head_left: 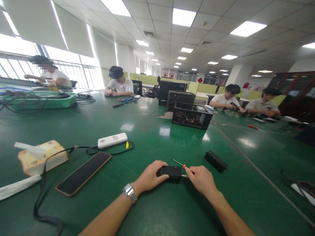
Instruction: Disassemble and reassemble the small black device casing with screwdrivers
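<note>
My left hand (153,177), with a silver watch (130,192) at its wrist, grips the left end of a small black box (173,173) low in the middle of the view. At the box's right side, my right hand (200,178) is closed round a screwdriver (180,163) with an orange collar; its thin shaft points up and left, above the box. A short metal piece (184,176) shows between the box's right end and my right fingers. Another black box (216,161) lies on the green table (152,209) beyond my right hand.
To the left lie a phone (83,173), a white power bank (112,140) with a cable, and a tissue pack (44,157). Farther off are a green basket (49,101) and black computer cases (192,116). Several people sit around the table's far sides.
</note>
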{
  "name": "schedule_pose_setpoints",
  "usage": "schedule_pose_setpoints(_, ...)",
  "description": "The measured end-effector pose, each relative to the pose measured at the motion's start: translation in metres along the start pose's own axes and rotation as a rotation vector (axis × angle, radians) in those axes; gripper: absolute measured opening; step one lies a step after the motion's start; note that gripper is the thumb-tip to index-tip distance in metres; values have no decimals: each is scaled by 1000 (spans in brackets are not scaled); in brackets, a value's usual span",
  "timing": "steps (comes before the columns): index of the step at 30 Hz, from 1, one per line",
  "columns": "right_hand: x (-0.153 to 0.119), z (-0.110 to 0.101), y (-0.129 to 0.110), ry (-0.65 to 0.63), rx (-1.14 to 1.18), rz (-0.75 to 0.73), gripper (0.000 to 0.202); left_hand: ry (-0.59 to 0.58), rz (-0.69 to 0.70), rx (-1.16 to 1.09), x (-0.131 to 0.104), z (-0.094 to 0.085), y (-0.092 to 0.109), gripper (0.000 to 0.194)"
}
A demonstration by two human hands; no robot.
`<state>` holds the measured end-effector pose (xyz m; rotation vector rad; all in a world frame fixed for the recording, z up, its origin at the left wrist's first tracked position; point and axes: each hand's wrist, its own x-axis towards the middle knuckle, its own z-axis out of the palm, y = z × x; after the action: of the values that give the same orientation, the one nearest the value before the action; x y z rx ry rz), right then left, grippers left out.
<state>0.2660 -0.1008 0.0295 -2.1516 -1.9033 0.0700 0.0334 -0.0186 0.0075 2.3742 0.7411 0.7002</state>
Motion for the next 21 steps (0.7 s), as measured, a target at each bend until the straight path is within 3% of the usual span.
schedule_pose_setpoints(10,-4,6,-16,74,-59,92,41,31,-17,-22,0,2,1,28)
schedule_pose_setpoints(15,-2,11,-18,61,53,97,40,44,-52,-44,0,4,2,30)
schedule_pose_setpoints(21,5,17,-23,145,246,51,43,59,-86,-71,1,7,3,31)
